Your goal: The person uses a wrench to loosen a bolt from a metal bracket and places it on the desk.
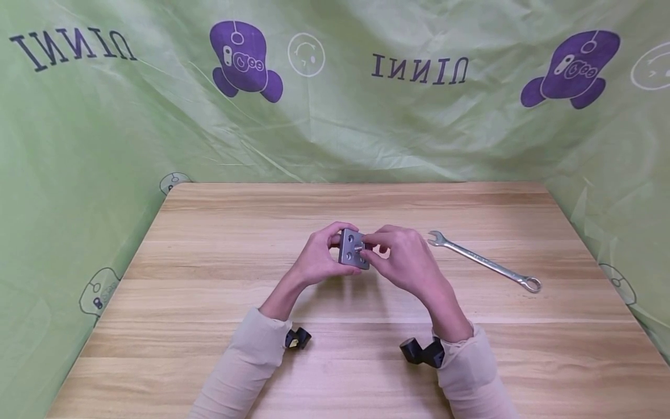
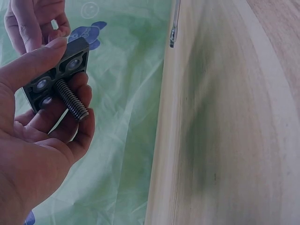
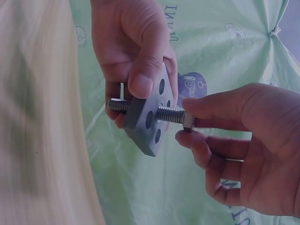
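My left hand grips a grey square plate by its edges, raised over the table. Several round holes show in the plate's face. A threaded bolt passes through the middle of the plate, and its threaded end sticks out on the other side, near the left fingers. With thumb and fingertips, my right hand pinches the bolt's hex head. A stretch of thread lies between the head and the plate in the right wrist view.
A combination wrench lies on the wooden table, right of the hands, its open end toward them. Green printed cloth hangs behind the table and along both sides.
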A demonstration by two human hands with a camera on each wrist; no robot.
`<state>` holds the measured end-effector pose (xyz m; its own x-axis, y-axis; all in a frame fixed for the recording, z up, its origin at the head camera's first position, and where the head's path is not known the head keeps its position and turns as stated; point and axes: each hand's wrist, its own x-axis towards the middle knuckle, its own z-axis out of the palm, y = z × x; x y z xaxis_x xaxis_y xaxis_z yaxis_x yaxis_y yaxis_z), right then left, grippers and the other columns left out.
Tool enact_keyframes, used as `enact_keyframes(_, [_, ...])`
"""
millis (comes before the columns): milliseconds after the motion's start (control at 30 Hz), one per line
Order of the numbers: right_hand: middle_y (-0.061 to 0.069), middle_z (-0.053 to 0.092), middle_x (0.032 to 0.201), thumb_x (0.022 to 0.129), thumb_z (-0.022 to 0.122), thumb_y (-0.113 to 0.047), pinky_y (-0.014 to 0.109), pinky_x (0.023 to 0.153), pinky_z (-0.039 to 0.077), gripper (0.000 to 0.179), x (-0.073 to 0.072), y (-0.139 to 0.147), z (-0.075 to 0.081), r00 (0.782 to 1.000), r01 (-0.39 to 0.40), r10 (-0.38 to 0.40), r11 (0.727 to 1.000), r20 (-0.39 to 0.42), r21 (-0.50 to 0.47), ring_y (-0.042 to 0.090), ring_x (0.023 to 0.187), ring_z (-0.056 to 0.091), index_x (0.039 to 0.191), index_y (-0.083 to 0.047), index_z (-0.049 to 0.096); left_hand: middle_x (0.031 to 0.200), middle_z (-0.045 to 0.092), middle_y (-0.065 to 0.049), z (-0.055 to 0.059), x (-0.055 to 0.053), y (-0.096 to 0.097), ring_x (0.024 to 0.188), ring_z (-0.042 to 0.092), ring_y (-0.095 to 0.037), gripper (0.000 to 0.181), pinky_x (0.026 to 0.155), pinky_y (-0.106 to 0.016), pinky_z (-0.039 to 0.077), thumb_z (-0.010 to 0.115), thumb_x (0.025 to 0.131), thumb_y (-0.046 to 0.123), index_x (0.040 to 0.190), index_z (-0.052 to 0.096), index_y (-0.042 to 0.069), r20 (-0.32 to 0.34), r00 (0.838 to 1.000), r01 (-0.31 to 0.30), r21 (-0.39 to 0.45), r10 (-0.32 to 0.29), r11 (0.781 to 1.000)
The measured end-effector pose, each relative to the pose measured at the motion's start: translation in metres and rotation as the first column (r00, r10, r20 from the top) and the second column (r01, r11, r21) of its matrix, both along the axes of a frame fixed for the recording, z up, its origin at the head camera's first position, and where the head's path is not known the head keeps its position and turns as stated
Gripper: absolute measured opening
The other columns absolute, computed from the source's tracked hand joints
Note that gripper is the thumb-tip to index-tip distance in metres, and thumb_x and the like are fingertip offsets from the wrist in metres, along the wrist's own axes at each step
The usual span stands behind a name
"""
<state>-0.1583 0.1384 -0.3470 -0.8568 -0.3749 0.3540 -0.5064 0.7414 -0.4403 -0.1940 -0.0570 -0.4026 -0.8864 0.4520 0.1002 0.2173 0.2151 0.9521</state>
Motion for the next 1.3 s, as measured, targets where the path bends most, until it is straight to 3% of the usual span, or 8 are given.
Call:
enact_keyframes(300, [0.007,0.076,0.097,0.078,0.075,0.005,0.037,0.076,0.057,0.026,-0.0021,0.0018,-0.0019,0.992,-0.098,0.096,0.995,-0.077,-0.014,0.021,0.085,0.071,0.098,-0.010,0.080,0.107,0.075,-0.021,0.0029,0.0011,0.0000,0.093,0.071,-0.017,0.071,0.096,-0.042,0.047,0.087,0.064,-0.005,0.128,0.057,0.006,0.001,1.000,-0.004,-0.006,0.004,1.000])
enact_keyframes(500, [0.007,0.076,0.099,0.078,0.078,0.002,0.035,0.074,0.057,0.025,-0.0019,0.0027,-0.0008,0.990,-0.117,0.114,0.993,-0.081,-0.025,0.021,0.084,0.071,0.100,-0.009,0.079,0.107,0.075,-0.021,0.0031,0.0009,-0.0001,0.094,0.071,-0.018,0.072,0.098,-0.043,0.046,0.087,0.065,-0.005,0.129,0.057,0.005,0.003,1.000,-0.003,-0.002,0.004,1.000])
enact_keyframes(600, [0.007,0.076,0.101,0.080,0.082,-0.009,0.031,0.069,0.054,0.026,-0.0012,0.0030,0.0002,0.995,-0.084,0.082,0.996,-0.065,-0.037,0.019,0.080,0.068,0.106,-0.010,0.078,0.108,0.075,-0.021,0.0030,0.0010,-0.0001,0.094,0.072,-0.019,0.072,0.097,-0.042,0.047,0.087,0.064,-0.005,0.129,0.057,0.005,0.007,1.000,-0.009,-0.001,0.009,1.000])
enact_keyframes(733, [0.006,0.077,0.096,0.083,0.082,-0.026,0.027,0.061,0.048,0.032,-0.0012,0.0011,0.0013,0.999,0.038,-0.039,0.998,-0.004,-0.053,0.017,0.074,0.065,0.109,-0.008,0.076,0.108,0.075,-0.022,0.0024,0.0008,-0.0001,0.094,0.071,-0.020,0.073,0.096,-0.046,0.049,0.086,0.064,-0.005,0.130,0.056,0.004,0.014,1.000,-0.010,0.003,0.009,1.000])
enact_keyframes(933, [0.002,0.073,0.074,0.084,0.080,-0.037,0.027,0.061,0.042,0.029,-0.0015,-0.0021,0.0023,0.968,0.205,-0.200,0.979,0.150,-0.020,0.015,0.065,0.059,0.096,-0.010,0.079,0.109,0.074,-0.023,0.0025,0.0009,0.0007,0.093,0.072,-0.019,0.074,0.096,-0.048,0.049,0.086,0.065,-0.005,0.131,0.055,0.001,0.012,1.000,-0.006,0.003,0.006,1.000])
enact_keyframes(1100, [0.000,0.073,0.072,0.086,0.077,-0.038,0.027,0.061,0.041,0.027,-0.0005,-0.0045,0.0020,0.959,0.224,-0.219,0.975,0.180,-0.006,0.014,0.064,0.057,0.090,-0.012,0.081,0.109,0.075,-0.022,0.0018,0.0006,0.0009,0.094,0.072,-0.019,0.072,0.098,-0.048,0.048,0.086,0.064,-0.006,0.129,0.056,0.004,0.005,1.000,-0.010,0.000,0.010,1.000])
enact_keyframes(1300, [0.002,0.074,0.075,0.085,0.079,-0.028,0.026,0.061,0.045,0.019,0.0000,-0.0052,0.0010,0.979,0.159,-0.154,0.987,0.133,-0.027,0.013,0.065,0.060,0.092,-0.010,0.080,0.107,0.075,-0.022,0.0016,0.0002,0.0009,0.091,0.071,-0.014,0.072,0.094,-0.047,0.049,0.086,0.064,-0.006,0.129,0.056,0.003,0.005,1.000,-0.007,0.001,0.007,1.000])
